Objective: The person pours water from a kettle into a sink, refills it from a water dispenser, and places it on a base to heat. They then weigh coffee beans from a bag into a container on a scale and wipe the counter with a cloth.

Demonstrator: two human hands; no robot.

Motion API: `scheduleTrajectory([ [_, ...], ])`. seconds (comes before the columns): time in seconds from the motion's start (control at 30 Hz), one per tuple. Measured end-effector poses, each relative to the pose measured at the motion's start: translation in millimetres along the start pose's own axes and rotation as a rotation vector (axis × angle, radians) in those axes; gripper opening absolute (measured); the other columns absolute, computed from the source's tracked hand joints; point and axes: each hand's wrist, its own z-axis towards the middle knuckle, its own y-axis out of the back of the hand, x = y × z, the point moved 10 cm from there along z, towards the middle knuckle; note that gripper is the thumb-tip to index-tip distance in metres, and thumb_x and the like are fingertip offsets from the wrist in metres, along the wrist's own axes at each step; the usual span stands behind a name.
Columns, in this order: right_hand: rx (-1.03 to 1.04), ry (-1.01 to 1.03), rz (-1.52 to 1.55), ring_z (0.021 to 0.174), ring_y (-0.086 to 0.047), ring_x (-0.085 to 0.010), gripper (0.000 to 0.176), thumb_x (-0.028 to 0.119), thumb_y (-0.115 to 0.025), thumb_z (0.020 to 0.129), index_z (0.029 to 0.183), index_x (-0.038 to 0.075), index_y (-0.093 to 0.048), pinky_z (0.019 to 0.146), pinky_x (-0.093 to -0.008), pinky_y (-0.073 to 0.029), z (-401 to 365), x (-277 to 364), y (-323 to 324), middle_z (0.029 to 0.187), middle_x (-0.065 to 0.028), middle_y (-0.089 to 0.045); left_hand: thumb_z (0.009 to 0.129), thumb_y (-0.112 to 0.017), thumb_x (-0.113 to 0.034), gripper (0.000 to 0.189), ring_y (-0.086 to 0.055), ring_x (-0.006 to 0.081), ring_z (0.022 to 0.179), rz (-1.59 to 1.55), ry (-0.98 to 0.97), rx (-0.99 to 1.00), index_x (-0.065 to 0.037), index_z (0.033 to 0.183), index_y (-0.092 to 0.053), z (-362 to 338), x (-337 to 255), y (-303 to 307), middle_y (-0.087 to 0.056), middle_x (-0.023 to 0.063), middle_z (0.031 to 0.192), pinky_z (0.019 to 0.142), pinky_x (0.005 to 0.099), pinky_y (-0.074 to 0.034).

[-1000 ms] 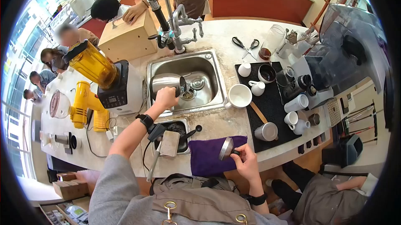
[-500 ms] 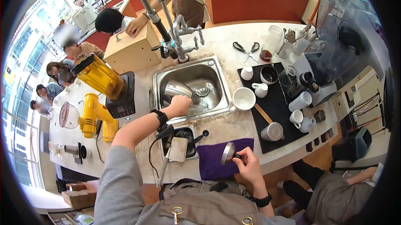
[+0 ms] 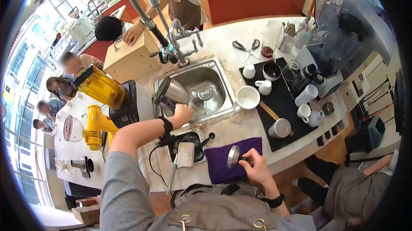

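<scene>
My left hand point(image 3: 182, 113) grips the handle of a steel milk jug point(image 3: 171, 92), held tilted over the left side of the steel sink point(image 3: 223, 104). My right hand point(image 3: 254, 165) holds a small round metal tamper point(image 3: 233, 156) above a purple cloth point(image 3: 223, 162) lying at the counter's near edge. Between my hands sits a black knock box point(image 3: 191, 143) with dark grounds in it and a portafilter handle sticking out to the right.
A tall spring faucet point(image 3: 171, 37) rises behind the sink. A black mat point(image 3: 281, 106) on the right carries white cups, a steel pitcher and a wooden-handled tool. An orange blender point(image 3: 103, 89) and yellow juicer point(image 3: 96, 128) stand left. Other people are around the counter.
My left hand has turned the jug from pouring spout-down toward the drain to a more upright tilt, and drawn it left. My right hand with the tamper has barely moved.
</scene>
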Motion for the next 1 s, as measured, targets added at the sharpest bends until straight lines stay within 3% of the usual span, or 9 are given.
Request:
scheduleTrajectory([
  [0.2,0.032,0.037,0.006,0.055,-0.054,-0.0087,0.021,0.007,-0.071,0.08,0.086,0.0,-0.053,0.051,-0.0249,-0.043,7,2,-8,0.064,-0.0062,-0.058,0.073,-0.065,-0.016,0.007,-0.068,0.0198,0.069,0.084,0.007,0.09,-0.015,0.077,-0.072,-12,9,17,-0.069,0.0013,0.073,0.049,0.0361,-0.044],
  [0.3,0.05,0.035,0.021,0.058,-0.047,-0.0022,0.018,0.003,-0.069,0.081,0.087,0.0,-0.052,0.051,-0.0201,-0.038,9,11,-9,0.067,-0.0004,-0.055,0.073,-0.066,-0.015,0.008,-0.068,0.0191,0.07,0.073,0.051,0.11,-0.017,0.077,-0.072,-14,12,10,-0.07,-0.0001,0.075,0.049,0.0349,-0.043],
  [0.37,0.035,0.019,-0.082,0.054,-0.053,-0.0096,0.021,0.008,-0.071,0.08,0.086,0.0,-0.053,0.05,-0.0255,-0.042,9,20,-3,0.062,-0.0067,-0.056,0.073,-0.065,-0.016,0.008,-0.068,0.0184,0.068,0.102,0.029,0.071,-0.018,0.075,-0.072,-19,10,13,-0.069,0.0001,0.073,0.048,0.0354,-0.043],
  [0.5,0.012,0.073,-0.06,0.053,-0.051,-0.0086,0.021,0.009,-0.072,0.08,0.085,0.001,-0.053,0.05,-0.0244,-0.041,8,26,1,0.061,-0.0051,-0.054,0.072,-0.066,-0.016,0.007,-0.068,0.0181,0.066,0.062,0.161,0.02,-0.018,0.073,-0.072,-22,22,29,-0.07,0.0002,0.072,0.046,0.0357,-0.043],
  [0.77,0.012,0.049,-0.036,0.053,-0.049,-0.008,0.02,0.01,-0.071,0.081,0.085,0.001,-0.054,0.051,-0.0237,-0.041,9,9,4,0.062,-0.0041,-0.052,0.074,-0.065,-0.013,0.01,-0.07,0.0205,0.069,0.071,0.088,0.188,-0.016,0.078,-0.074,-36,15,34,-0.071,0.0019,0.075,0.048,0.0366,-0.046],
  [0.8,0.009,0.059,-0.035,0.053,-0.049,-0.0082,0.02,0.01,-0.071,0.081,0.085,0.001,-0.054,0.051,-0.0237,-0.041,10,11,5,0.062,-0.0043,-0.053,0.075,-0.066,-0.016,0.008,-0.07,0.0195,0.074,0.061,0.123,0.216,-0.015,0.078,-0.073,-36,17,39,-0.071,0.0045,0.079,0.052,0.0332,-0.05],
  [1.0,0.005,0.069,-0.045,0.053,-0.051,-0.0089,0.02,0.011,-0.072,0.08,0.084,0.001,-0.055,0.051,-0.0241,-0.042,13,13,4,0.063,-0.0049,-0.054,0.072,-0.068,-0.013,0.007,-0.07,0.0218,0.073,-0.051,0.123,0.181,-0.014,0.077,-0.073,-33,13,57,-0.071,0.0062,0.079,0.054,0.0329,-0.051],
])
